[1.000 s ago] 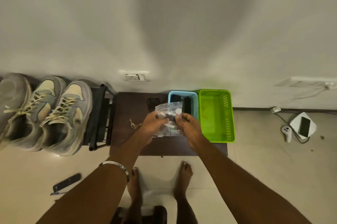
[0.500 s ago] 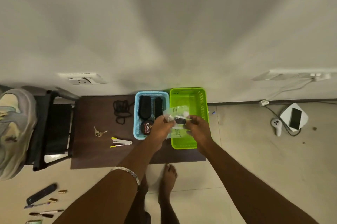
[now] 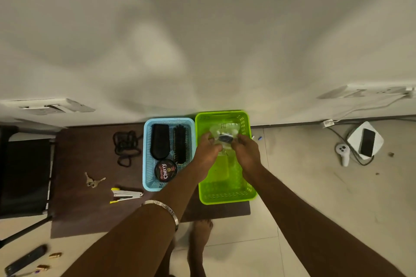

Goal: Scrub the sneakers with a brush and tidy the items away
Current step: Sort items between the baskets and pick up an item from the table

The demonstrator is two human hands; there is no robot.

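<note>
My left hand (image 3: 208, 149) and my right hand (image 3: 246, 149) both grip a clear plastic bag (image 3: 224, 134) with small dark and white items inside. I hold it over the far half of the green basket (image 3: 227, 196). Left of it stands a blue basket (image 3: 147, 164) containing a black bristle brush (image 3: 180, 145), a black oblong brush back (image 3: 159, 143) and a round Cherry polish tin (image 3: 166, 171). Both baskets rest on a dark brown mat (image 3: 90, 209). The sneakers are out of view.
On the mat lie a black cord (image 3: 125, 146), keys (image 3: 93, 181) and a stapler (image 3: 126, 195). A black rack (image 3: 24, 171) stands at the left. A controller (image 3: 343, 152) and a phone (image 3: 367, 142) on a white device lie on the floor at right. Small tools (image 3: 27, 259) lie bottom left.
My view has swung right, so the sneakers left the frame. Both hands carried the plastic bag from over the blue basket to over the green basket.
</note>
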